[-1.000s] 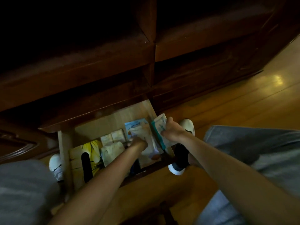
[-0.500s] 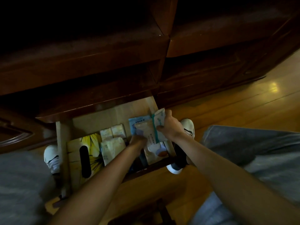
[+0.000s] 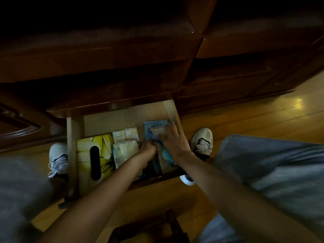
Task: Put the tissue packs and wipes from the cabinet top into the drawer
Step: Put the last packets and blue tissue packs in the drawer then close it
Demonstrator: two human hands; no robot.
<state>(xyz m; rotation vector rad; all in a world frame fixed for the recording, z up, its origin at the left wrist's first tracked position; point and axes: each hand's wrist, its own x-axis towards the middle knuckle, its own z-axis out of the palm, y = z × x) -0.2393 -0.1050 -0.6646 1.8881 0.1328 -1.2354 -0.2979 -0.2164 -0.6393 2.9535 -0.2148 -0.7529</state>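
Both hands inside the drawer [image 3: 75,137]: right hand [image 3: 175,142] flat, fingers spread, atop the wipes pack [image 3: 154,127]; left hand [image 3: 149,149] curled beside it, grip unclear.

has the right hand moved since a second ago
Yes. The right hand has gone from above the drawer's right wall down and inward, and now lies spread on the packs inside.

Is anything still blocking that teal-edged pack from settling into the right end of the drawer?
Nothing visible does. The teal-edged pack already lies inside the drawer at its right end, over the blue pack, with the right hand pressing it down.
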